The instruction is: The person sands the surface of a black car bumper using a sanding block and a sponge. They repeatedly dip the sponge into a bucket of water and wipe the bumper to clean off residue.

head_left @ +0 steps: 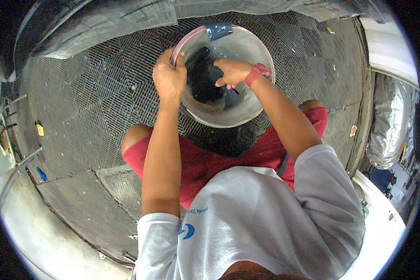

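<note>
A round pale grey tub (254, 105) stands on the floor in front of me, between my knees. My left hand (169, 77) is closed on its left rim, thumb on the inside. Inside the tub, my right hand (233, 72) reaches over a dark mass (203, 77), which looks black and wet; its kind is unclear. The fingers of this hand are bent, and a thin dark piece shows just below them. What they hold is mostly hidden. A dark blue patch (218, 31) covers part of the far rim.
A black ridged rubber mat (107, 102) covers the floor. Along the far side hangs grey sheeting (126, 28). A metal frame (21, 161) stands at the left. On the right are a white panel (389, 51) and a silvery wrapped bundle (388, 123).
</note>
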Tool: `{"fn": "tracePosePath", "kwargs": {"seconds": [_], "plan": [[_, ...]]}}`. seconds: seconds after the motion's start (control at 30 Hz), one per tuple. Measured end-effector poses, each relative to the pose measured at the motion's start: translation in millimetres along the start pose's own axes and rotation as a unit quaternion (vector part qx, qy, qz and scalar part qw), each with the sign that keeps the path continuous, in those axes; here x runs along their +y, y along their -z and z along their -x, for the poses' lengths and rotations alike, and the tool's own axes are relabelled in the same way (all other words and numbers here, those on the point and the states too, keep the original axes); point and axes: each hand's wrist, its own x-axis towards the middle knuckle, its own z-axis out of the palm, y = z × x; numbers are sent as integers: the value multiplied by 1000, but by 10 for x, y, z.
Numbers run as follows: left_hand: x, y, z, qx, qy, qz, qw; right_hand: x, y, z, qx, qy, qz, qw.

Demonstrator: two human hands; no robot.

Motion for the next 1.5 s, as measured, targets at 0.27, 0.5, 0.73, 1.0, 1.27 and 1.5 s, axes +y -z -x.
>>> {"fn": "tracePosePath", "kwargs": {"seconds": [0.27,0.5,0.73,1.0,1.27,1.5], "plan": [[62,6,4,-4,36,0,999,130,-286,458,276,144,85,946],[81,24,-3,-5,41,23,999,71,-484,593,283,185,-3,941],[42,4,-12,-10,59,44,997,27,-442,601,243,61,-140,958],[53,21,-25,-23,67,35,997,-151,-736,-183,-64,156,116,979],[-41,-25,-44,-11,65,35,997,145,-1312,-1362,-75,-52,163,982],[19,10,-54,-36,122,42,991,591,-1425,-1535,10,-116,125,985]]}}
